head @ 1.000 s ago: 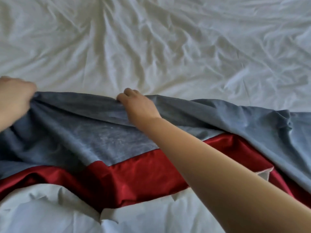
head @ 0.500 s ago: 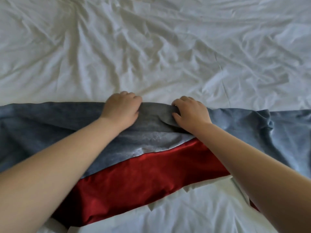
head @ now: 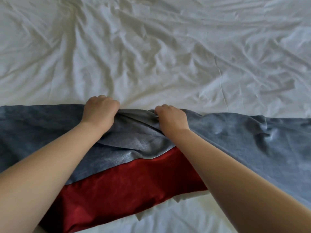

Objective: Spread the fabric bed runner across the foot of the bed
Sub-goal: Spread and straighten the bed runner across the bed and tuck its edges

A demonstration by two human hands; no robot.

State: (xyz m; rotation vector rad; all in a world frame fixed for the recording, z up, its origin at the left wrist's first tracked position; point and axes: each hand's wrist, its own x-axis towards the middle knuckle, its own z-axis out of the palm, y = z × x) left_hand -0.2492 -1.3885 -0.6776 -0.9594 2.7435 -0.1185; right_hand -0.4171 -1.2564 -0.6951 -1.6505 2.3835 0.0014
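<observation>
Hands: my left hand (head: pixel 99 113) and right hand (head: pixel 171 119) each clench the far edge of the bed runner (head: pixel 235 137), lying crosswise on the white bed (head: pixel 151 47). I judge it soft, limp, light; best held along its edges.

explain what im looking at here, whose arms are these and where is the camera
The camera sits on a person's head, looking forward and down, so the two bare arms are the wearer's own. There is no machine. The surface is a bed with a wrinkled white sheet. Across it lies a runner, grey-blue on top with a red side showing nearer the wearer. The left hand and the right hand are close together at the runner's far edge, fingers curled into the cloth, which bunches into folds between them. The runner is not yet flat.
</observation>
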